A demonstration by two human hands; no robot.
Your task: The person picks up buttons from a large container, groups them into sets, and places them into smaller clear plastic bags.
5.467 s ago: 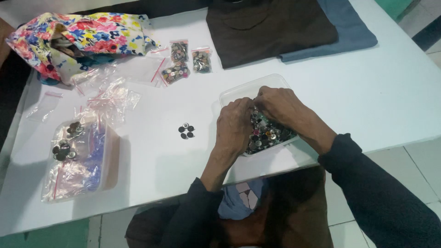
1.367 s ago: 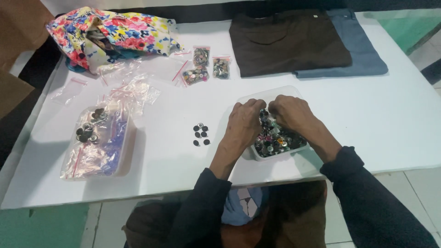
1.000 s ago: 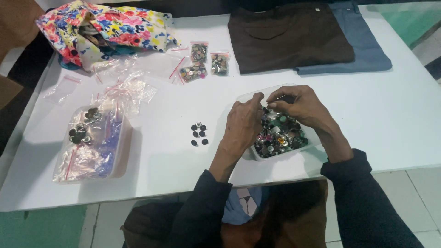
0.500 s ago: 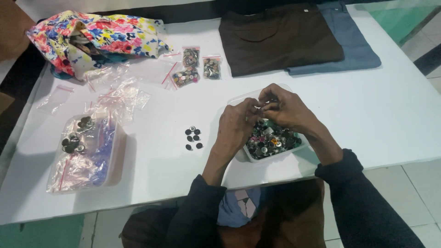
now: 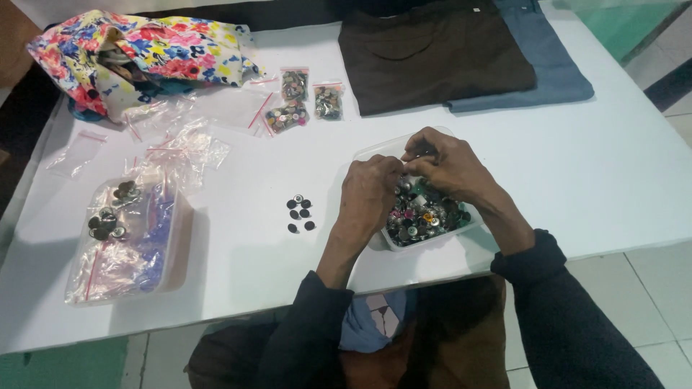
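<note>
Presently I am working both hands over a clear plastic tub (image 5: 376, 153) heaped with mixed buttons (image 5: 422, 220), which is standing on the white surface (image 5: 620, 166) near its front edge, right before me. My left hand (image 5: 369, 193) is curling over the tub's left side, fingers bent down into the buttons; my right hand (image 5: 447, 164) is hovering over the far rim, fingertips drawn together and meeting those of the left. Whether either grip is actually pinching a button I cannot tell, as the fingertips are hiding one another. Just left of the tub, apart from it, a small cluster of dark buttons (image 5: 299, 214) is lying on the bare surface. Further left a second plastic container (image 5: 176, 248) is holding clear bags and a few larger dark buttons (image 5: 108, 220). Loose clear zip bags (image 5: 180, 140) are scattered behind it. Three small filled bags of buttons (image 5: 306, 101) are lying at the middle of the surface. A flowered fabric bundle (image 5: 144, 54) is sitting at the far left corner, while a folded brown garment (image 5: 432, 54) is lying partly over a folded blue one (image 5: 559, 68) at the far right.
</note>
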